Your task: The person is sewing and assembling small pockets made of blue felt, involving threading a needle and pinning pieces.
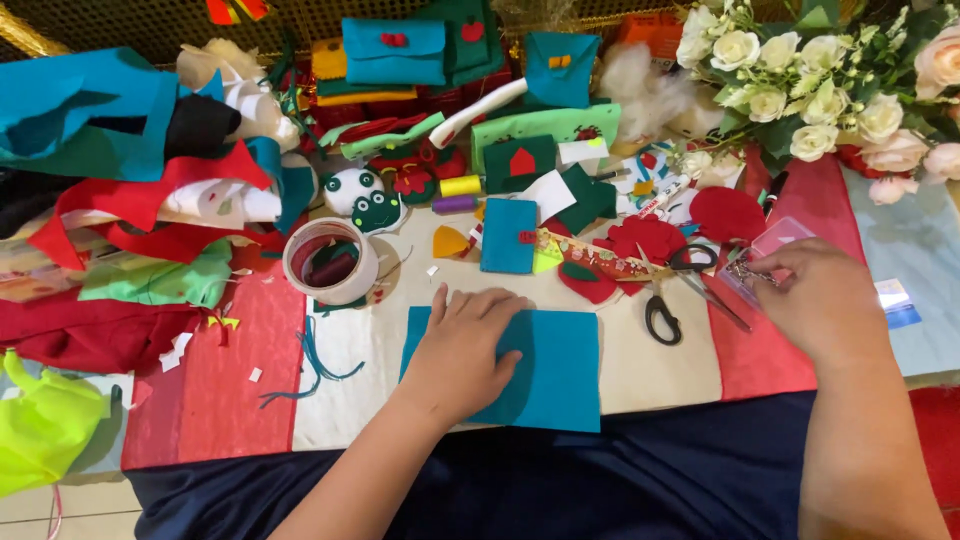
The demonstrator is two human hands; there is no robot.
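My left hand (462,345) lies flat, fingers spread, on a teal felt rectangle (560,370) at the near edge of the table. My right hand (815,295) reaches to the right, its fingertips in a small clear plastic box (775,243) that holds small metal pins; whether it pinches one I cannot tell. Black-handled scissors (672,290) lie open between the two hands. A small teal felt pouch (508,235) with a red button lies just beyond the felt rectangle.
A white tape roll (331,262) stands to the left. Piles of red, green, teal and black felt scraps (140,200) cover the left side. Finished felt pieces, thread spools (459,186) and red felt shapes (650,238) crowd the back. A bouquet of pale roses (830,80) stands at the back right.
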